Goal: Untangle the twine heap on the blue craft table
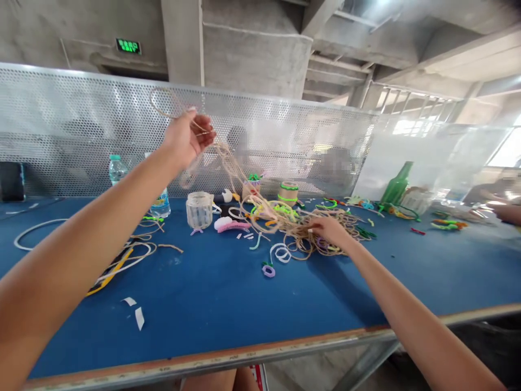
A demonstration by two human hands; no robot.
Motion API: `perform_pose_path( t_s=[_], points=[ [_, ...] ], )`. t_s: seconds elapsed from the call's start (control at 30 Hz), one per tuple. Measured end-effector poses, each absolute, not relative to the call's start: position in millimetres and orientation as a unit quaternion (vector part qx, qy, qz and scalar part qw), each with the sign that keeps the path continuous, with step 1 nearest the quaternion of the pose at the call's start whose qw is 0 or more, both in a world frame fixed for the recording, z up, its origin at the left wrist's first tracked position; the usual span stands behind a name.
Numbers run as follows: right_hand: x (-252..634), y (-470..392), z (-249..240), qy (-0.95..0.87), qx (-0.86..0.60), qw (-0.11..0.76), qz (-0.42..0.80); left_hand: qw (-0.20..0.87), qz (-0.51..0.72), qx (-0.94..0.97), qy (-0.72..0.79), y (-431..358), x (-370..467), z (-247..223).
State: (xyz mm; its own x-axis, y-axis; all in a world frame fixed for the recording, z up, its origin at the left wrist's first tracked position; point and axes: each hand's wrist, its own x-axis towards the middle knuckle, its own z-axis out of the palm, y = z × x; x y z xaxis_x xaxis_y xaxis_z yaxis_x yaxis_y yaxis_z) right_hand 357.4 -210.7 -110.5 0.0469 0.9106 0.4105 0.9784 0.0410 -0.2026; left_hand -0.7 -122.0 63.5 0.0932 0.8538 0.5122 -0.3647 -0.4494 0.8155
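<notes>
Tan twine (228,163), drawn up in several strands from a tangled heap (301,228) on the blue bench (228,304). The left hand (188,138), raised well above the bench, is closed around the upper strands, a loop arching over it against the perforated metal screen (81,125). The right hand (329,229) lies low on the heap, fingers pressed into the tangle; whether it grips a strand or merely rests there cannot be told. Both forearms are extended, the left steeply upward, the right nearly level. Around the heap: a small clear jar (199,209) just to the left, a water bottle (116,168) further left and partly hidden by the left forearm, a pink piece (232,225), coloured pipe cleaners (280,209), a twine-wrapped spool (288,193) behind, and a green bottle (396,184) well to the right. White and yellow cords (122,260) lie near the left arm, partly covered by it. Another person's hand (507,212) enters at the right edge, cut off. Shapes behind the screen are blurred.
</notes>
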Motion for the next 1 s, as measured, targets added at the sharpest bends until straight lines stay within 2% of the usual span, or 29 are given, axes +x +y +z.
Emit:
perform_pose_path(
  t_s=[0.13, 0.3, 0.33, 0.47, 0.6, 0.77, 0.9, 1.0],
  points=[
    [366.1, -205.9, -91.9, -0.645, -0.702, 0.275, -0.123, 0.374, 0.552, 0.699, 0.259, -111.8, 2.8, 55.2],
    [354.4, -198.8, -33.5, -0.620, -0.682, 0.346, -0.175, 0.213, 0.214, 0.883, 0.359, -104.1, 44.2, 24.0],
    [348.0, -199.2, -23.6, -0.623, -0.672, 0.360, -0.178, 0.197, 0.180, 0.898, 0.351, -106.6, 57.0, 19.0],
    [312.2, -207.5, -1.7, -0.684, -0.593, 0.401, -0.139, 0.185, 0.226, 0.916, 0.276, -128.8, 113.1, 3.4],
    [292.7, -218.0, -2.8, -0.712, -0.594, 0.338, -0.163, 0.192, 0.285, 0.905, 0.250, -141.9, 142.6, -4.4],
    [336.8, -220.9, -21.0, -0.651, -0.700, 0.184, -0.230, 0.239, 0.349, 0.853, 0.307, -120.4, 111.7, 3.4],
    [388.5, -219.0, -46.9, -0.600, -0.756, 0.158, -0.208, 0.263, 0.410, 0.799, 0.353, -97.7, 70.2, 18.1],
    [414.6, -219.9, -63.4, -0.574, -0.782, 0.150, -0.189, 0.236, 0.426, 0.784, 0.385, -83.4, 47.8, 25.7]
  ],
)
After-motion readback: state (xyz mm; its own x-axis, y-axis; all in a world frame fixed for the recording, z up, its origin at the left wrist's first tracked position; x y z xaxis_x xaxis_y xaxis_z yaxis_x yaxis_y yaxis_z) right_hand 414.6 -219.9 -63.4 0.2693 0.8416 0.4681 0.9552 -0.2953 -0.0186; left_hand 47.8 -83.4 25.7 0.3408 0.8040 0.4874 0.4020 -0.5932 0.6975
